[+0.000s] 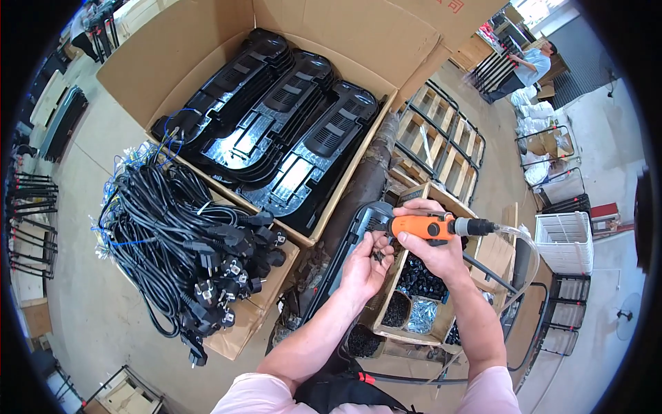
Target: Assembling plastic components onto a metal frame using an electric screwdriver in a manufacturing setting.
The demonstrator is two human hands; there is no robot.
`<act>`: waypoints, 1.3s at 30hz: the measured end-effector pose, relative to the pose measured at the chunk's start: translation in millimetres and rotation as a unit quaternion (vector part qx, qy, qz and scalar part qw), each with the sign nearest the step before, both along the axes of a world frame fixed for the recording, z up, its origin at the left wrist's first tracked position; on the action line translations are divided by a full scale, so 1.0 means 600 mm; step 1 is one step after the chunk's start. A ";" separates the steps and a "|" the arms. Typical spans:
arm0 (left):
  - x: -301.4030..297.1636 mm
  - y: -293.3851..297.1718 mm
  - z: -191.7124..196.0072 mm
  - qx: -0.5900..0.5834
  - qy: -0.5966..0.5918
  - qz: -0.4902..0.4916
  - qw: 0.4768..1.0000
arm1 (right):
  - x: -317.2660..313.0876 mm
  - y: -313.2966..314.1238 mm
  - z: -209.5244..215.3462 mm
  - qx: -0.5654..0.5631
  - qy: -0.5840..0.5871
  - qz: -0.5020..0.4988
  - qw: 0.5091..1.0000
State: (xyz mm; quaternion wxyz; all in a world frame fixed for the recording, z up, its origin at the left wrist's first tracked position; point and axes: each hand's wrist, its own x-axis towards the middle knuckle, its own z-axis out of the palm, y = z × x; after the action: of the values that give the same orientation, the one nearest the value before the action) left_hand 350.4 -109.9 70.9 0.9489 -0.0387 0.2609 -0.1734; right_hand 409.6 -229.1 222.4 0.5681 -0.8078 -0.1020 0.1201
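Orange power driver (408, 226), grey-collared and black at the rear, grasped by the right hand (434, 250)
It sits by the black panel (343, 259)'s far end; the left hand (363, 271) cups small dark pieces (378, 256).

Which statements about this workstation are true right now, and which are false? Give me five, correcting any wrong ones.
1. The right hand holds an orange tool. True.
2. The left hand is empty. False: the left hand holds small dark pieces.
3. Black shells lie stacked in the open cardboard box. True.
4. The cable bundle lies inside that box. False: the cable bundle lies outside it, on the left.
5. The wooden bin holds silver parts and black parts. True.
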 end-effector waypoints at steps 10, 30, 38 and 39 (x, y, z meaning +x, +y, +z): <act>-0.055 0.053 0.025 0.194 -0.023 -0.128 0.972 | 0.056 0.039 -0.017 -0.024 0.027 0.010 0.999; 0.117 0.176 0.255 0.813 -0.400 -0.036 0.422 | 0.068 0.066 -0.080 -0.072 -0.102 0.085 0.989; 0.134 0.151 0.252 0.862 -0.388 -0.029 0.324 | 0.067 0.066 -0.094 -0.132 -0.139 0.045 0.981; 0.133 0.149 0.252 0.863 -0.389 -0.029 0.322 | 0.067 0.063 -0.094 -0.130 -0.140 0.043 0.981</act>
State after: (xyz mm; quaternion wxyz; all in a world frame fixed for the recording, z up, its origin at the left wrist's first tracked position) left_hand 430.4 -20.2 222.2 0.4355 0.8810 -0.1345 0.1267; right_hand 449.7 -191.2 165.9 0.4325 -0.8785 -0.1987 0.0430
